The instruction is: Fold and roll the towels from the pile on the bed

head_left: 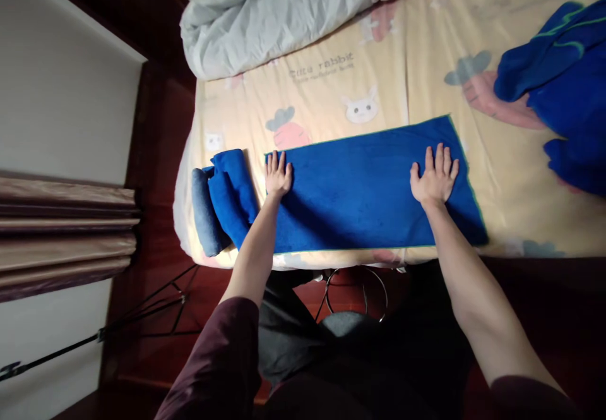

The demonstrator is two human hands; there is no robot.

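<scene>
1 head-worn camera gives 1 wide view, looking forward and steeply down past the wearer's lap [291, 335] onto the bed [326, 101]. It sits near enough that the left hand [278, 177] and right hand [434, 180] show clearly, yet far enough back to catch the wall [80, 85] and curtain [66, 237] at left.

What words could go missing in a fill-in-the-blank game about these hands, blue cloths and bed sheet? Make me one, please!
1. The left hand and right hand both lie palm ____ on the flat blue cloth with green edging.
2. Printed letters on the pale yellow fabric bed sheet spell "Cute ____".
3. The folded blue cloth bundle is nearer the ____ hand.
4. The crumpled blue cloth with green trim lies at the picture's ____ edge.

Missing words: down; rabbit; left; right.
</scene>
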